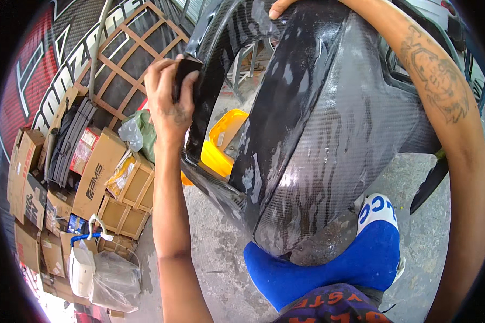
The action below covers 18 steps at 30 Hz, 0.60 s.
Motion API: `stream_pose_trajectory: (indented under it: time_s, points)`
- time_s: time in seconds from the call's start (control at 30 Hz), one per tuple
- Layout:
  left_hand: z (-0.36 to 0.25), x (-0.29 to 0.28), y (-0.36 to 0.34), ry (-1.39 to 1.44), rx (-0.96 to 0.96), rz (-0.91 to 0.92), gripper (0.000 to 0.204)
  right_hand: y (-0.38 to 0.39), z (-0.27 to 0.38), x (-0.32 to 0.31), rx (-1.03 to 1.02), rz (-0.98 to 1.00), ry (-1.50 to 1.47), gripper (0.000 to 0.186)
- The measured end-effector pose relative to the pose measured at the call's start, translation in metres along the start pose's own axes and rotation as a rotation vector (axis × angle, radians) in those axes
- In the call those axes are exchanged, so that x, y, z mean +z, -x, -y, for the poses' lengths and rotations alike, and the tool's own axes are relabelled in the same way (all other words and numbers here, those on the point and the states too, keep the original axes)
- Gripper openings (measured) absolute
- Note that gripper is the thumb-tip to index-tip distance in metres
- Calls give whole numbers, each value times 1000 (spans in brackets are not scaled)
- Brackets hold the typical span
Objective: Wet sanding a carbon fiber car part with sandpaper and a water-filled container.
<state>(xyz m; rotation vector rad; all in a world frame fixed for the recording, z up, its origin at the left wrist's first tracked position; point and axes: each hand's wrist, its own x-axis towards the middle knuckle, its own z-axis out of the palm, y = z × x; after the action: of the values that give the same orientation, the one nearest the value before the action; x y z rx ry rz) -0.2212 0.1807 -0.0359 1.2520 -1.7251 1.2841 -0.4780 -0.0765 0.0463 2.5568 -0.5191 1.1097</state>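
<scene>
left hand (pixel 170 102) w/ dark pad (pixel 184 72) on carbon-fibre panel (pixel 318 134), right hand (pixel 279 7) gripping top edge

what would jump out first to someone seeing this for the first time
A big glossy black carbon-fibre weave body panel fills the centre, propped on the person's knee in blue fabric. The left hand presses a small black sanding pad to its left edge; the right hand grips its top. Stacked brown cardboard boxes crowd the left.

Place: a workshop for vehicle body parts.
Floor: bare, stained concrete floor (pixel 221 253).
Stock: stacked cardboard boxes (pixel 99 177) along one side.
Work: big glossy carbon-fibre panel (pixel 318 134).
Other: wooden frame (pixel 129 59), yellow bin (pixel 221 145).
</scene>
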Motion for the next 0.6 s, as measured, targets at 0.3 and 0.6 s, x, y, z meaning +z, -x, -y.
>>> stream_pose_trajectory:
  time_s: [0.3,0.6]
  points:
    - [-5,-15,39,-62,-50,49,39,3,11,4,36,99,-78,97]
    - [7,-14,68,-56,-74,72,37,1,5,2,19,130,-66,93]
